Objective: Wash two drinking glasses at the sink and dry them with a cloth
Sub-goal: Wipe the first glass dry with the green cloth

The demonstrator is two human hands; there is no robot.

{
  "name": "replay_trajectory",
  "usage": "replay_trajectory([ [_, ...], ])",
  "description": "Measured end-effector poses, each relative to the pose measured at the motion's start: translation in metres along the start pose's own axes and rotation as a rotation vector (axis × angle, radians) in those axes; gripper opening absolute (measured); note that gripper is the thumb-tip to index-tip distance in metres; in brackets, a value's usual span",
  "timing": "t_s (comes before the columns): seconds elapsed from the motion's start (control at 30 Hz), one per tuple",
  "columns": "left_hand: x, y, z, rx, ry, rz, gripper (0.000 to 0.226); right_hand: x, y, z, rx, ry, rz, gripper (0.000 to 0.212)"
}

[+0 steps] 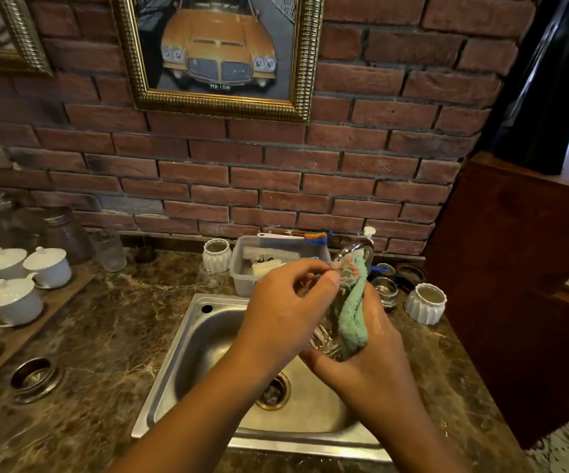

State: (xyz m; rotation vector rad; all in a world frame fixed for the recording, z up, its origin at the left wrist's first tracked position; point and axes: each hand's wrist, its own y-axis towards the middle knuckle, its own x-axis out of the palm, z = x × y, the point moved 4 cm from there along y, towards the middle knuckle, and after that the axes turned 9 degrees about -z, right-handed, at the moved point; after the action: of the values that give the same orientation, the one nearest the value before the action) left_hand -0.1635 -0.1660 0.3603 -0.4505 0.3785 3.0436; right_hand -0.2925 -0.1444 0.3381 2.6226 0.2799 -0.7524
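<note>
Drinking glass (pixel 322 339) hung over the sink (pixel 187 339) | my right hand (pixel 371 353) gripped its base and the green cloth (pixel 353 312) | left hand (pixel 286 302) fingers (pixel 310 268) pinched cloth at rim | I judged it slippery, fragile: hold the base.

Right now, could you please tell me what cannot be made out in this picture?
Head view, hidden or unclear:
glass: rim and most of its wall hidden by the green cloth and left hand.
right hand: its grip under the glass is hidden by cloth and glass.
faucet: mostly behind the cloth.
jars at far left: blurred.
white lidded cups: leftmost cut off by the frame edge.
</note>
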Motion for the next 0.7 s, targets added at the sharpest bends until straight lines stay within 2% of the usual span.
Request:
replay_trajectory([
  [0.13, -0.001, -0.002, -0.007, 0.039, -0.229, 0.005, 0.042, -0.004, 0.002, 0.001, 0.077, 0.321, -0.106, 0.077],
  [0.27, -0.003, -0.005, -0.011, 0.089, -0.265, -0.029, 0.041, -0.003, 0.004, -0.002, 0.181, 0.748, -0.267, 0.052],
  [0.37, -0.004, -0.008, -0.005, 0.177, -0.231, -0.096, 0.041, 0.006, -0.005, 0.005, 0.361, 1.205, -0.349, 0.078],
  [0.43, -0.004, -0.008, -0.001, 0.216, -0.203, -0.159, 0.044, 0.012, -0.011, 0.004, 0.423, 1.414, -0.352, 0.074],
  [0.57, -0.006, -0.003, -0.009, 0.182, -0.182, -0.269, 0.049, 0.019, -0.018, 0.004, 0.414, 1.39, -0.378, 0.071],
  [0.67, -0.006, -0.003, -0.019, 0.141, -0.19, -0.295, 0.049, 0.017, -0.015, 0.005, 0.42, 1.173, -0.338, 0.089],
  [0.7, -0.006, -0.003, -0.021, 0.136, -0.162, -0.271, 0.048, 0.015, -0.013, 0.005, 0.377, 1.034, -0.302, 0.084],
])
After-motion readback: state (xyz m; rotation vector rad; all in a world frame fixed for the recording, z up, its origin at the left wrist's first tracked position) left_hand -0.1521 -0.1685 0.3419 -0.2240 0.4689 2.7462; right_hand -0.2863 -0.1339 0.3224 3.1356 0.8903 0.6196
